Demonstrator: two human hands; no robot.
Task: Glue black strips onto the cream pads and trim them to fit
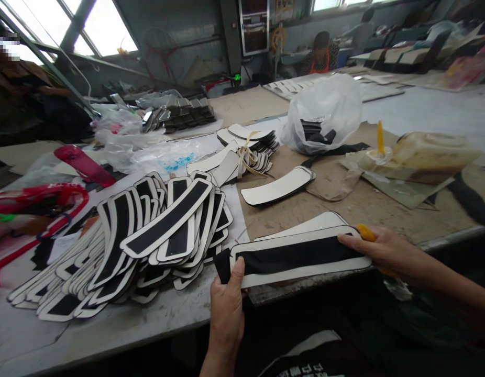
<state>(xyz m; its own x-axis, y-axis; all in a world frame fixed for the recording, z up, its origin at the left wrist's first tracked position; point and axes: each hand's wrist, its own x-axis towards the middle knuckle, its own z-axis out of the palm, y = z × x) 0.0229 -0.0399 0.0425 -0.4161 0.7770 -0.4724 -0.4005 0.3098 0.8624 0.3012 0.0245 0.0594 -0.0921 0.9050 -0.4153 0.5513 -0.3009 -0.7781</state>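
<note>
A curved white panel with a black strip (297, 255) along its middle is stretched between my two hands at the table's front edge. My left hand (228, 298) is closed on its left end, thumb on top, where a loose black strip end (222, 266) sticks out. My right hand (378, 248) grips the right end, thumb pressing the black strip. A yellow-handled tool (367, 232) is also tucked in this hand; its kind is not clear. Just behind lie more white panels (305, 226). Left of my hands is a large heap of black-striped white panels (167, 220).
A short stack of plain white panels (277, 186) lies ahead, near a tied bundle (252, 154). Behind are a plastic bag (324, 112) with black pieces and a glue-stained container (431, 152). Red straps (65, 196) lie at left. Other people (323, 55) are farther back.
</note>
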